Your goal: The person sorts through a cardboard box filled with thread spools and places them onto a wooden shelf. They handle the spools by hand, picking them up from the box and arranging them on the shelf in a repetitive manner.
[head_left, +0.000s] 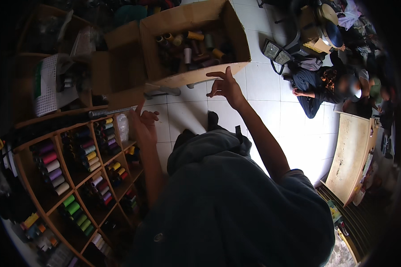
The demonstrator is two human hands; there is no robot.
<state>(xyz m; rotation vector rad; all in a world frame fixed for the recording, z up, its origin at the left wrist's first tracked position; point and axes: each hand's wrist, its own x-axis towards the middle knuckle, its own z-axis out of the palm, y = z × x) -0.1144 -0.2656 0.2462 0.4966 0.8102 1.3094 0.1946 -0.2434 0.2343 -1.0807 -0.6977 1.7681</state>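
Observation:
A large open cardboard box (200,76) stands in front of me, its left flap (125,66) folded outward. Inside lie many loose thread spools, among them a yellow spool (195,35) and a white spool (187,55). My right hand (227,90) is raised near the box's front right edge, fingers spread and empty; whether it touches the cardboard I cannot tell. Close under the flap is my left hand (146,121), with its fingers loosely apart and nothing visible in them. Part of that hand is in shadow.
At my left a wooden cubby shelf (75,184) holds rows of coloured thread spools. Another box with plastic bags (67,84) sits above it. White floor tiles (265,84) lie ahead. To the right, people (325,82) sit near a bag (276,52) and a wooden table (349,151).

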